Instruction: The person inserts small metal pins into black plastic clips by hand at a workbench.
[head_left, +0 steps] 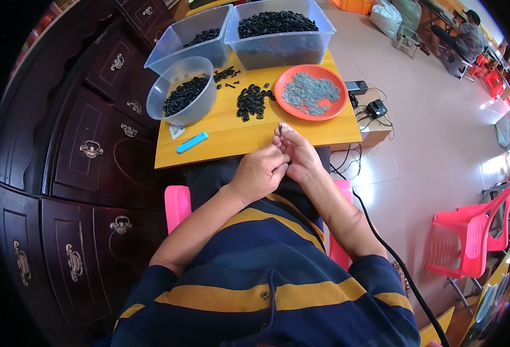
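Fingers of the right hand (301, 151) close to a narrow pinch, their tips on a small dark piece (281, 128) held above the near edge of the yellow counter (232, 140). Those of the left hand (259, 174) are curled inward against the right one, just off that same edge; a speck of something dark shows where the two meet, but whether the left fingers grip it I cannot tell.

Beyond the hands, a loose heap of glossy black pieces (250, 104), small and rounded, lies around the middle of the counter, a few straying toward a smooth orange-red plate (340, 108) near the right edge. On the plate spreads a grey-green layer (310, 92), rough and crumbly in texture. Toward the left edge stands a round bowl (200, 110) of cloudy, see-through plastic, partly filled with black bits; slim black parts (227, 73) are scattered beside it. Near the front left corner lie a flat light-blue bar (192, 143) with rounded ends and a little whitish packet (176, 132). Two translucent bins (278, 55), boxy and holding more black pieces, line the far edge.
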Motion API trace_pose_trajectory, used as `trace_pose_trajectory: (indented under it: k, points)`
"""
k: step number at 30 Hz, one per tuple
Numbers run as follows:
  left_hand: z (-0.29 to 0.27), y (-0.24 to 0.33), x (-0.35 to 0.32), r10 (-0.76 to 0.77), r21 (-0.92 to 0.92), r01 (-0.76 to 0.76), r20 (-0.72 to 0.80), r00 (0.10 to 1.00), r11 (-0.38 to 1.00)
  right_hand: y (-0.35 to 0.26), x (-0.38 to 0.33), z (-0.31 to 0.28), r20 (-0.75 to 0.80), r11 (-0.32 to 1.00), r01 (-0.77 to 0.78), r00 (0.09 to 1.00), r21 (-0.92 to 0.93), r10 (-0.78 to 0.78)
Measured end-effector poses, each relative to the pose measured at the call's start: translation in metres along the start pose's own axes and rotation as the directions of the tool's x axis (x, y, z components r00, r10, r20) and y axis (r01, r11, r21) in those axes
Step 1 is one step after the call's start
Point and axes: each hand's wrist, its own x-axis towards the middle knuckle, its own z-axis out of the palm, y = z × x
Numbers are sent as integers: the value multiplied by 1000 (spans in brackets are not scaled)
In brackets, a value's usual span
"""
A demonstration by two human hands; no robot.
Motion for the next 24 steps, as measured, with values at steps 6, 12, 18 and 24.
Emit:
trace_pose_trajectory:
  k: [6,12,18,24]
  points:
    - [3,-3,-4,45,37,-44,-30,999,998,5,-5,5,57,987,54,997,-154,-46]
    - [-8,-8,-14,-183,-246,137,-177,967,960,9,-7,8,96,931,192,981,-310,-170]
    - [-34,-19,-17,-539,-594,372,-126,833,714,14,-12,10,169,835,285,958,-470,-232]
    - [-36,-29,-20,-498,-610,332,-120,859,719,17,-20,18,232,764,320,946,-560,-226]
